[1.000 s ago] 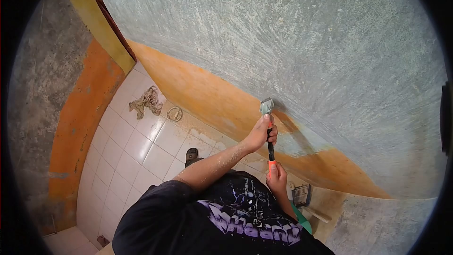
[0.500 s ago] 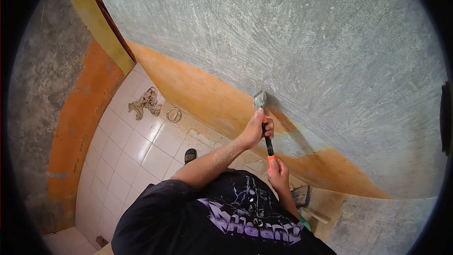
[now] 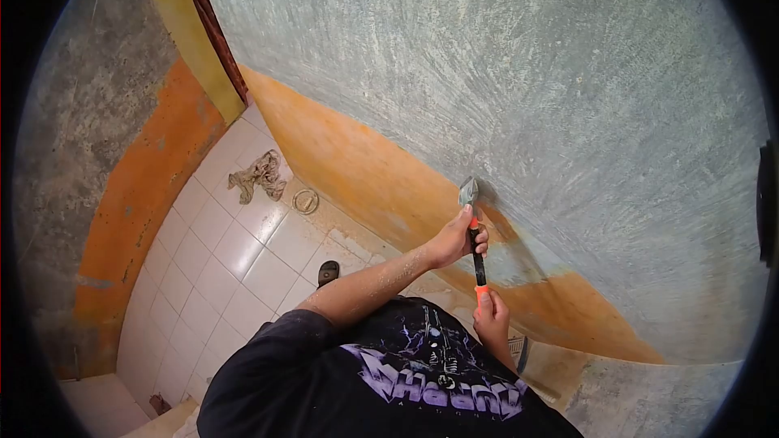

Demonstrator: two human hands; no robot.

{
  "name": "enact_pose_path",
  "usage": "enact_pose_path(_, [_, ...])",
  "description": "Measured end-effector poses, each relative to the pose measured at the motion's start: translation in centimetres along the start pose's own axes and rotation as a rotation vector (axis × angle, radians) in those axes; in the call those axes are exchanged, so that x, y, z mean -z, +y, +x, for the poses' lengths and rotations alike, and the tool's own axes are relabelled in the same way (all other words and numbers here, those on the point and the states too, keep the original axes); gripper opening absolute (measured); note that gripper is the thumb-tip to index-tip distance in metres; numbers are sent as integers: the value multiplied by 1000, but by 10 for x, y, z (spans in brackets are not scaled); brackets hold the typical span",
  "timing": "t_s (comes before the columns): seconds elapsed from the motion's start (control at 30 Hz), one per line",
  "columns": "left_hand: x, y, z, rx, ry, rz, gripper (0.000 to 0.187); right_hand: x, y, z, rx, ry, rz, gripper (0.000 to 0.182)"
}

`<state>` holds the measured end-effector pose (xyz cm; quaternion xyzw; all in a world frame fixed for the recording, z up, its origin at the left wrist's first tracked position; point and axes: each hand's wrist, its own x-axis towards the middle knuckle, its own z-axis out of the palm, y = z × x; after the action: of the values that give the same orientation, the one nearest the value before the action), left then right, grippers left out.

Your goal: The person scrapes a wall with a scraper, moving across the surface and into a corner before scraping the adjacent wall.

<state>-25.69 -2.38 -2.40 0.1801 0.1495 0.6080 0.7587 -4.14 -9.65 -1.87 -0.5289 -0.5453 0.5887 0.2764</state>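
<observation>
A long-handled scraper (image 3: 479,266) with a black grip and orange sections is held in both hands. Its grey head (image 3: 469,190) rests against the grey, scratched wall (image 3: 503,57), just above the orange painted band (image 3: 365,166). High on the handle, close to the head, my left hand (image 3: 456,242) is closed with the thumb stretched along it. My right hand (image 3: 492,320) grips the orange lower end, nearer my body. Pale flecks of dust cling to my left forearm.
On the tiled floor (image 3: 243,251) lie a crumpled cloth (image 3: 258,177) and a ring-shaped object (image 3: 305,201). One sandal (image 3: 328,272) shows beyond my left arm. An orange and grey wall (image 3: 122,219) stands at left. A partly hidden crate-like object (image 3: 517,349) sits by my right forearm.
The view has shifted slightly, so both hands and the scraper appear lower and further right. The scraper head stays at about the same part of the wall, and both grips are unchanged.
</observation>
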Motion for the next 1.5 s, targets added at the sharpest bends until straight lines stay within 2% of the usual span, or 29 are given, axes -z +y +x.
enact_pose_path(0.2, [2, 2, -2, -1, 47, -8, 43, -1, 13, 6, 39, -19, -60, 29])
enact_pose_path(0.33, [0, 5, -5, -10, 82, 13, 42, -13, 2, 3, -2, 5, -27, 31])
enact_pose_path(0.43, [3, 2, -3, -30, 100, -1, 40, -16, -3, 2, 60, 8, -103, 31])
enact_pose_path(0.63, [4, 11, -5, -51, 164, 0, 43, -25, -11, 6, 16, -2, -92, 31])
enact_pose_path(0.83, [11, 29, -11, -78, 175, 46, 44, -42, -19, 12, 70, 6, -163, 33])
enact_pose_path(1.13, [7, 30, -14, -47, 159, 12, 44, -46, -19, 3, 13, 19, 3, 33])
enact_pose_path(1.33, [17, 42, -15, -58, 197, 38, 45, -61, -16, 12, 32, 23, -86, 33])
enact_pose_path(1.5, [30, 64, -18, -142, 229, 68, 45, -83, -26, 27, 139, -2, -133, 32])
